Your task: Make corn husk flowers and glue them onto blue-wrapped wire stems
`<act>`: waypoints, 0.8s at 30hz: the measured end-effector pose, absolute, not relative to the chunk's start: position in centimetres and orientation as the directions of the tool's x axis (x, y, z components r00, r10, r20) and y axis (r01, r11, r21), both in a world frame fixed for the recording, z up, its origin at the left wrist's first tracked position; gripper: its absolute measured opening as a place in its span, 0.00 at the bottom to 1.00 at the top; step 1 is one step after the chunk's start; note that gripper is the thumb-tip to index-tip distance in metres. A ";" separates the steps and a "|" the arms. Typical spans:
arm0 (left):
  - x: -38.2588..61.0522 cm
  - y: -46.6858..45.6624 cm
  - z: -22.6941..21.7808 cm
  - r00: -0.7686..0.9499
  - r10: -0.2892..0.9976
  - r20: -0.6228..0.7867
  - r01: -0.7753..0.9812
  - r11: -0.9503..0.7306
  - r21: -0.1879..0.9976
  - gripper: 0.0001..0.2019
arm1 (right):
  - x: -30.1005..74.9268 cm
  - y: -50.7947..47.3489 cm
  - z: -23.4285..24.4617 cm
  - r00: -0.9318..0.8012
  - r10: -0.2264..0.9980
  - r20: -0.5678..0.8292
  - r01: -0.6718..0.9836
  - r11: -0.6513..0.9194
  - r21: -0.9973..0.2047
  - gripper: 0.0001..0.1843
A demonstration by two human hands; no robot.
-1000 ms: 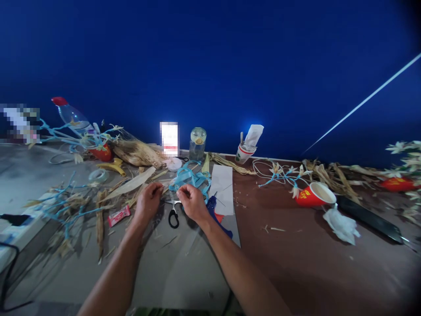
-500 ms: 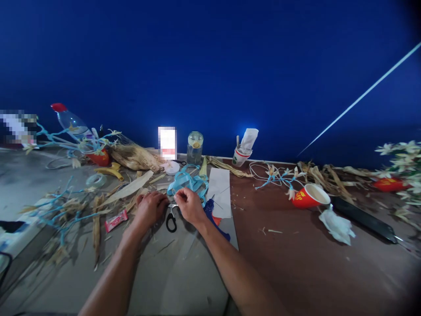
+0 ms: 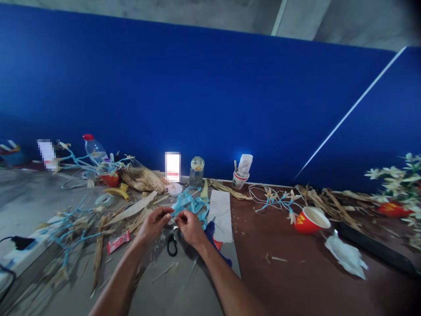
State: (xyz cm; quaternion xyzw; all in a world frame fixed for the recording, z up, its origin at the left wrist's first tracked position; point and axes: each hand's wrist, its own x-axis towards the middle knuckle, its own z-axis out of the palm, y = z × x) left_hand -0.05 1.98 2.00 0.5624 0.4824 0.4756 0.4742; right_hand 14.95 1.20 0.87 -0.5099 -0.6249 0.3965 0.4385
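I find left hand (image 3: 155, 227) and right hand (image 3: 191, 229) pinched narrow; any held item I cannot tell; scissors (image 3: 172, 251) between, blue ribbon (image 3: 190, 202) beyond.

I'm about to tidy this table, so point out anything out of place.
A pink packet, perhaps a snack, lies among dry plant scraps left of the left hand, unlike anything around it. A crumpled white tissue near the red cup looks like litter. I see no spill.

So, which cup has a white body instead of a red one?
The red-rimmed cup near the blue wall, with something white sticking up; the red cups have red sides.
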 end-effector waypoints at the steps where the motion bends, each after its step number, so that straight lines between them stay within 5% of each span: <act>1: 0.0 1.9 2.1 0.122 0.992 0.040 0.055 -0.047 0.997 0.16 | 14.9 1.2 0.9 -0.104 0.984 0.142 0.290 0.167 -0.942 0.04; 16: 0.5 1.9 1.7 0.078 0.996 0.049 -0.020 -0.048 0.999 0.15 | 14.6 1.5 0.1 -0.160 0.987 0.024 0.013 0.027 -1.000 0.04; 24: 0.1 2.2 0.5 0.052 0.995 0.083 -0.018 -0.083 0.996 0.14 | 14.3 1.5 0.0 -0.190 0.982 -0.014 -0.006 -0.016 -1.000 0.04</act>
